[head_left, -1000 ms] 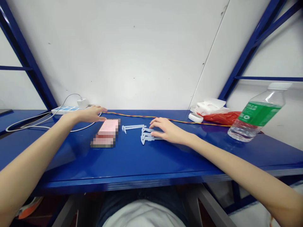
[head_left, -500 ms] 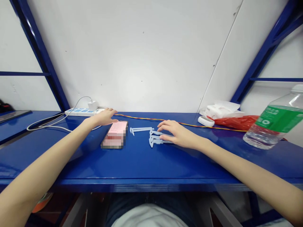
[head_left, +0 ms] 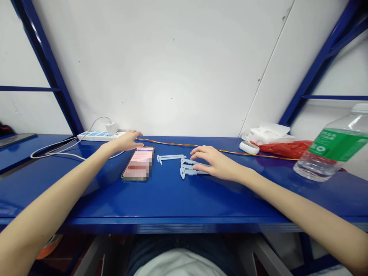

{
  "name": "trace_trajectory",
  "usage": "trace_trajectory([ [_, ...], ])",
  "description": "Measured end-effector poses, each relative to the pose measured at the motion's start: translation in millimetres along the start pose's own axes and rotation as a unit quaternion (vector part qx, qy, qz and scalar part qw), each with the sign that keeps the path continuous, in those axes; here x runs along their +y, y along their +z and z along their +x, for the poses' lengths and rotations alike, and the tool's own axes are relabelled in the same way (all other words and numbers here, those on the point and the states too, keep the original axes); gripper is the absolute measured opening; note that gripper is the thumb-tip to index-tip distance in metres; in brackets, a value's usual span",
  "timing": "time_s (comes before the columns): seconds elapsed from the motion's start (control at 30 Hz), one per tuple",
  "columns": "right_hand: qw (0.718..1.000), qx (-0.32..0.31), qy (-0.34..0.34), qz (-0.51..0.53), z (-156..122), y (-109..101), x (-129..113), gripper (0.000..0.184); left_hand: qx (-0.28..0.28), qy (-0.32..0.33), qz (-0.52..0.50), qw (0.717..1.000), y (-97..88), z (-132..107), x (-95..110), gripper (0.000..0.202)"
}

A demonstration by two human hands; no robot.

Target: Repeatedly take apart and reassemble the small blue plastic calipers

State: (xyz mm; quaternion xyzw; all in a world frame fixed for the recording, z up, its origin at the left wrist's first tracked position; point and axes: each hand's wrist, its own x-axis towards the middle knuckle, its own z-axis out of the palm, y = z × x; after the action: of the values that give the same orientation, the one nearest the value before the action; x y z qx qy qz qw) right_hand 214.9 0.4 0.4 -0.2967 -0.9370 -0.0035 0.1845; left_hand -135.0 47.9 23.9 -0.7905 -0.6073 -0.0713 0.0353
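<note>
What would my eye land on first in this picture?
The bright blue table stands out first, running across the view. On it, the right hand rests over pale blue plastic pieces at centre, the left hand lies just beyond a phone with a blurred screen, and a green-labelled bottle sits far right.

The blue steel bench top [head_left: 172, 199] gives a hand room on the near side of the smartphone [head_left: 138, 163] and the pale plastic caliper pieces [head_left: 186, 168]. On the far side, a red-and-yellow wire [head_left: 178, 145] runs just behind the pieces, while the left hand [head_left: 125, 141] sits just beyond the phone and the right hand [head_left: 217, 163] lies against the pieces. Further right, a water bottle [head_left: 330, 155] and a red bag [head_left: 283, 148] block a sideways pass.
</note>
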Motion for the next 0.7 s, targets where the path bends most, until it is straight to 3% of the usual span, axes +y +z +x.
trace_trajectory([
  [0.23, 1.000, 0.004, -0.006, -0.004, -1, 0, 0, 0.033, -0.093, 0.044, -0.022, 0.994, -8.1, -9, 17, 0.076],
  [0.7, 1.000, -0.001, -0.009, -0.005, 1, 2, 0, 0.033, -0.141, 0.031, -0.045, 0.989, -16.9, -14, 5, 0.085],
])
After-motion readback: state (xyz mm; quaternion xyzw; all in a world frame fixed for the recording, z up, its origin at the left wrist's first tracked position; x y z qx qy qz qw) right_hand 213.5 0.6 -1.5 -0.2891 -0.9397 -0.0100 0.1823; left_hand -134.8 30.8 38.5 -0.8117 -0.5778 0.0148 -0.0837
